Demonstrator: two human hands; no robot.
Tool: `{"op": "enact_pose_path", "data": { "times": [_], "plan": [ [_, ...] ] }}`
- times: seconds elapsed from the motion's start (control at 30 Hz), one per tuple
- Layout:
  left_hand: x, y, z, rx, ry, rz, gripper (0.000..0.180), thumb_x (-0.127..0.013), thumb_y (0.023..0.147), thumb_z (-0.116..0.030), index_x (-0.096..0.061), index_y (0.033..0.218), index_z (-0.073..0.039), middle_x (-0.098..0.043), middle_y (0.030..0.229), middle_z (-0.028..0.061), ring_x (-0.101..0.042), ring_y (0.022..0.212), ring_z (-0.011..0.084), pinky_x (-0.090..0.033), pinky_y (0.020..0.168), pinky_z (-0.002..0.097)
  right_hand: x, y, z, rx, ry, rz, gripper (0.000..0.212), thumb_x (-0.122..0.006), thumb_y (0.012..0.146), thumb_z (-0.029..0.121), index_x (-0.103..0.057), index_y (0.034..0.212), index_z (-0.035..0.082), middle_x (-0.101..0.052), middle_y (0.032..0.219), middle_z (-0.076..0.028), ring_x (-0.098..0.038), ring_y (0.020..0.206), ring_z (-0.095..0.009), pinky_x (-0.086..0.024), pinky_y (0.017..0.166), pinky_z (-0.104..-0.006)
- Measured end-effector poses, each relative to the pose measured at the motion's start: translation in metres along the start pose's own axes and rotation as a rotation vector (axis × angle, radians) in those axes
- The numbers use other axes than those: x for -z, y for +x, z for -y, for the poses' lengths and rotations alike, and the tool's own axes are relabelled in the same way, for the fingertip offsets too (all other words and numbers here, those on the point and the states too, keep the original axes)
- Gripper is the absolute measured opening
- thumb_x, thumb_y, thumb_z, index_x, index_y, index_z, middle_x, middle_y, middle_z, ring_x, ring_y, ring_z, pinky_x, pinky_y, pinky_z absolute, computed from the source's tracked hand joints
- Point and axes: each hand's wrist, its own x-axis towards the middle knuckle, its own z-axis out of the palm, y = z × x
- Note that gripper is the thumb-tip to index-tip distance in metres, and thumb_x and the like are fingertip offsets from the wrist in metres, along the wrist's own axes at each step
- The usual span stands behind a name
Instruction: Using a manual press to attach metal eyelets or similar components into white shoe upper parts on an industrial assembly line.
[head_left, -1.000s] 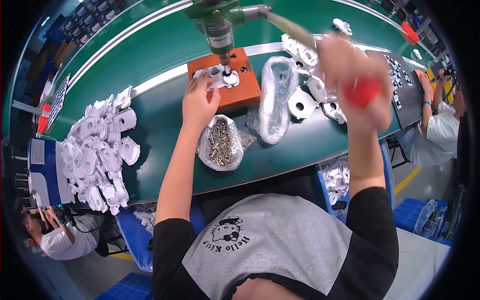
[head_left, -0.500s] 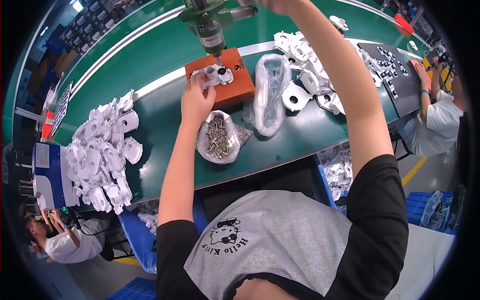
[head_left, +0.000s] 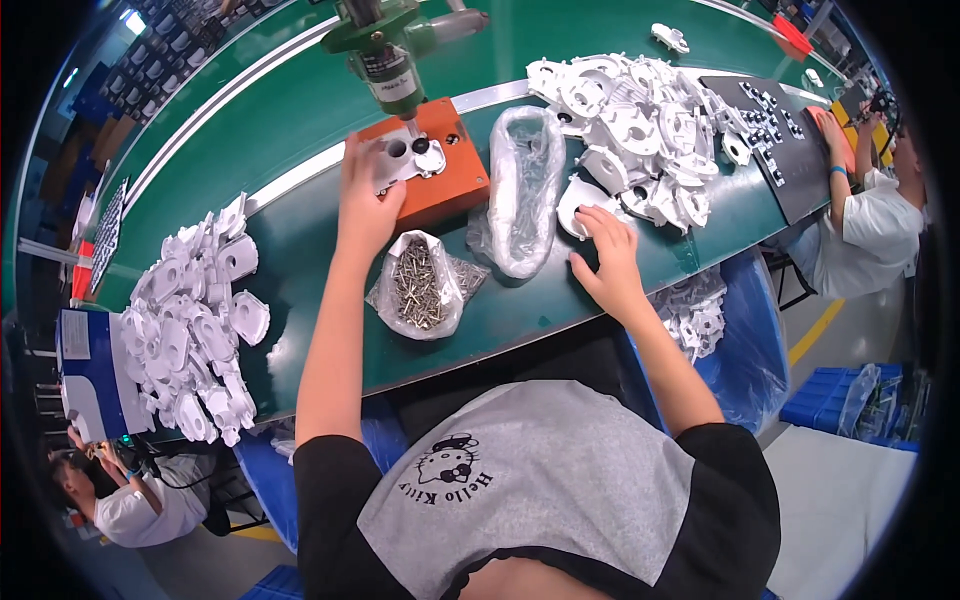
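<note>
My left hand [head_left: 366, 208] is at the left end of a white plastic part [head_left: 430, 160] with a small black piece on it. Its thumb and fingers are on either side of that end, the fingertips a little blurred. The part lies on an orange block fixture [head_left: 455, 190], under the spindle of a green drill-press-like machine [head_left: 392, 80]. On the right, my right hand [head_left: 612, 262] is open, thumb apart, its fingertips at the edge of a loose white plastic housing [head_left: 577, 203] on the table.
Between my hands are a bag of metal screws [head_left: 420, 290] and a clear plastic bag [head_left: 525, 200]. White housings are heaped at right [head_left: 640, 120] and left [head_left: 190, 320]. A black mat [head_left: 765, 140] holds small black-and-white pieces; co-workers sit at both sides.
My right hand has come down from the machine's handle to the loose housing on the right. My left hand has shifted slightly toward the part's left end. The view has shifted a little.
</note>
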Motion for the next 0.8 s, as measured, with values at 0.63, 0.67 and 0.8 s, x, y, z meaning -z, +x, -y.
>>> {"op": "enact_pose_path", "data": {
  "times": [0.63,0.67,0.8],
  "plan": [
    [0.073,0.044,0.092,0.405,-0.31,-0.34,0.056,-0.058,0.085,-0.014,-0.038,0.136,-0.003,-0.056,0.116,0.0141,-0.057,0.098,0.0235,-0.046,0.089,0.0338,-0.004,-0.007,-0.004,-0.084,0.201,-0.223,0.022,-0.061,0.08,-0.003,-0.062,0.101,0.002,-0.051,0.117,-0.013,-0.05,0.109,-0.029,-0.043,0.088,-0.0347],
    [0.076,0.042,0.097,0.399,-0.307,-0.343,0.056,-0.058,0.085,-0.014,-0.038,0.136,-0.003,-0.056,0.116,0.0141,-0.057,0.098,0.0235,-0.046,0.089,0.0338,-0.003,-0.008,-0.005,-0.096,0.214,-0.242,0.02,-0.06,0.081,-0.003,-0.062,0.1,0.003,-0.051,0.12,-0.013,-0.05,0.111,-0.029,-0.043,0.089,-0.0348],
    [0.089,0.022,0.103,0.378,0.044,-0.241,0.056,-0.062,0.083,-0.024,-0.042,0.132,-0.004,-0.055,0.123,0.0239,-0.053,0.115,0.0374,-0.042,0.096,0.0404,0.0,-0.014,-0.01,-0.086,0.23,-0.343,0.018,-0.053,0.087,-0.001,-0.057,0.104,0.002,-0.048,0.126,-0.015,-0.05,0.112,-0.031,-0.041,0.092,-0.0355]
  ]
}}
